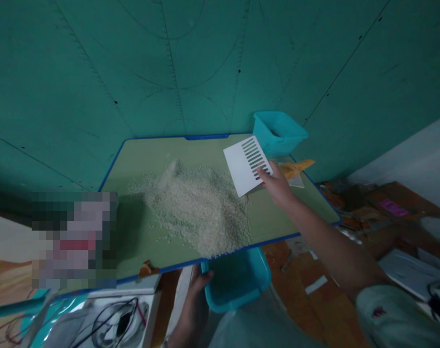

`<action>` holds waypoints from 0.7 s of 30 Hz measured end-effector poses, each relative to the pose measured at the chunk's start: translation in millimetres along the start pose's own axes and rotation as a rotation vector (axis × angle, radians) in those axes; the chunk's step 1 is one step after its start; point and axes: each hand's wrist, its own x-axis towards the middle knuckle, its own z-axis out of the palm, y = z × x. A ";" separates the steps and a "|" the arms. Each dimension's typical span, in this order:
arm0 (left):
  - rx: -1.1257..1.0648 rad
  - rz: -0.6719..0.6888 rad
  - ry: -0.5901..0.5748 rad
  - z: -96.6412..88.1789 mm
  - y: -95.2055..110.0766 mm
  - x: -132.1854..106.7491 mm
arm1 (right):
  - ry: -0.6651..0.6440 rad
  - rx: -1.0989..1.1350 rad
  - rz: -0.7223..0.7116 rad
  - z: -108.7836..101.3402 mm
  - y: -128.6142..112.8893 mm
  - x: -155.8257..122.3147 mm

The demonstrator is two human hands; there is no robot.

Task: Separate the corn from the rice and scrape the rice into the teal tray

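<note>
Nearby, rear bin, orange packet, grain

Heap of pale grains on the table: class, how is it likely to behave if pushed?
The heap would probably spread rather than slide whole, since its grains look small and loose. Some could spill over the near edge of the table, which it reaches, perhaps into the tub that the left hand holds just below.
</note>
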 end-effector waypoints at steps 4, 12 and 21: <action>0.011 -0.008 0.012 -3.0 0.8 -0.3 | 0.070 -0.040 -0.011 -13.2 0.6 6.9; 0.024 -0.051 -0.029 -0.8 2.5 -2.8 | 0.051 -0.026 -0.040 -44.3 -18.7 -7.2; 0.015 -0.042 -0.026 -3.5 0.2 -0.5 | -0.090 0.044 0.158 -45.9 -17.6 -26.8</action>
